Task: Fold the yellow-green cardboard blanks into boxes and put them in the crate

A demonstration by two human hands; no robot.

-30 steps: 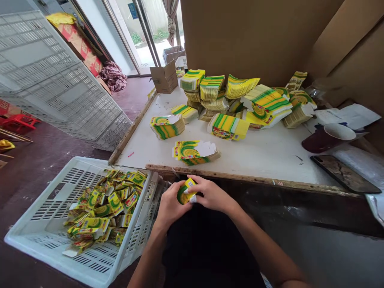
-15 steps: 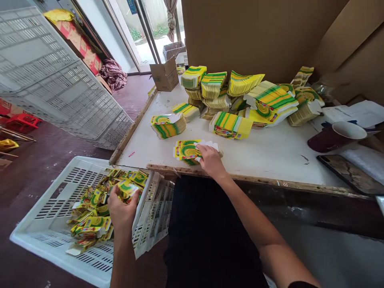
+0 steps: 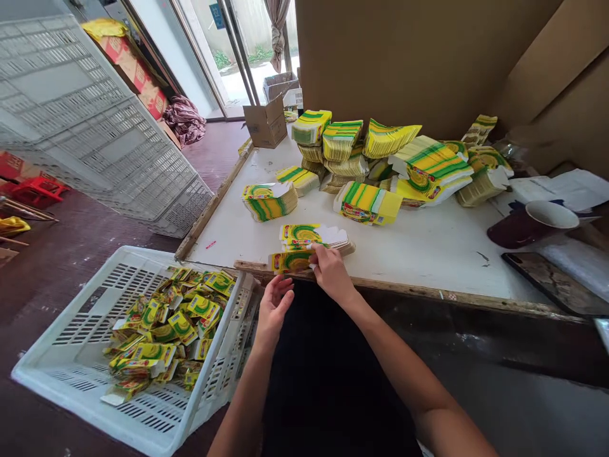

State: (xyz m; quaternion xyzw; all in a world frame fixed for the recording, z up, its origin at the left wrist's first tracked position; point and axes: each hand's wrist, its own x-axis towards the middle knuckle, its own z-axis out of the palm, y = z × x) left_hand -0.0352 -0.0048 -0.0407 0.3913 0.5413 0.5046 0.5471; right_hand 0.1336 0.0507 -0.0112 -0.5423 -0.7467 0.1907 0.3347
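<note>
My right hand (image 3: 332, 274) pinches the end of a flat yellow-and-green carton (image 3: 289, 261) over the table's front edge. Just behind that carton lies a small stack of flat cartons (image 3: 304, 233) with white flaps. Below the carton's left end is my left hand (image 3: 276, 303), its fingers apart and nothing in them; whether a fingertip touches the carton I cannot tell. Down to the left stands a white slotted plastic crate (image 3: 52, 355). Many small folded boxes (image 3: 152, 352) of the same print lie heaped inside it.
Bundles of flat cartons (image 3: 364, 202) stand across the white table (image 3: 428, 247). An open cardboard box (image 3: 265, 124) sits at the far left corner. On the right are a maroon mug (image 3: 514, 228) and a phone (image 3: 547, 279). Stacked white crates (image 3: 109, 139) lean at the left.
My left hand has left the crate and moved right to the table edge; the box it had now lies in the crate. My right hand has drawn one carton forward from the stack.
</note>
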